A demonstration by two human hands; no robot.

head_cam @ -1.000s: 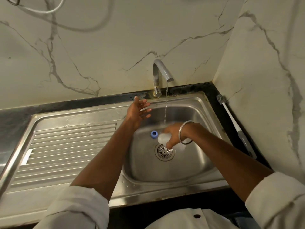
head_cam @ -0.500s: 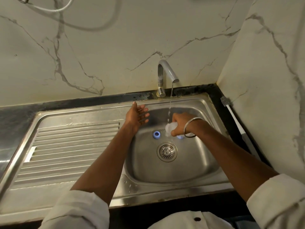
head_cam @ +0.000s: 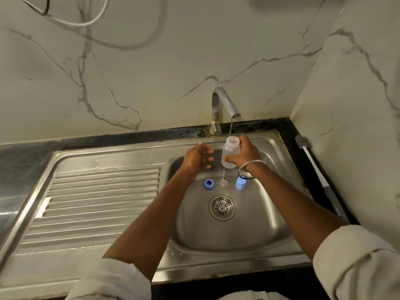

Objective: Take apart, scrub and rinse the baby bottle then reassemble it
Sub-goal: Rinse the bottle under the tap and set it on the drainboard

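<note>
The right hand (head_cam: 246, 154) wraps its fingers round the translucent plastic bottle body (head_cam: 230, 153), upright over the steel sink basin (head_cam: 216, 234), mouth under the curved chrome tap (head_cam: 225, 102) stream; the left hand (head_cam: 195, 159) hovers beside it, fingers loosely apart. Best centre the mouth, part-fill, swirl, then tip out

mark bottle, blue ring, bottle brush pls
bottle (head_cam: 229, 155): head view, on its clear body.
blue ring (head_cam: 208, 186): head view, on its outer wall.
bottle brush (head_cam: 313, 165): head view, on its white shaft.

Blue cap (head_cam: 240, 185) partly behind right wrist (head_cam: 255, 169); brush (head_cam: 313, 167) lower end hidden by forearm (head_cam: 303, 204).
</note>
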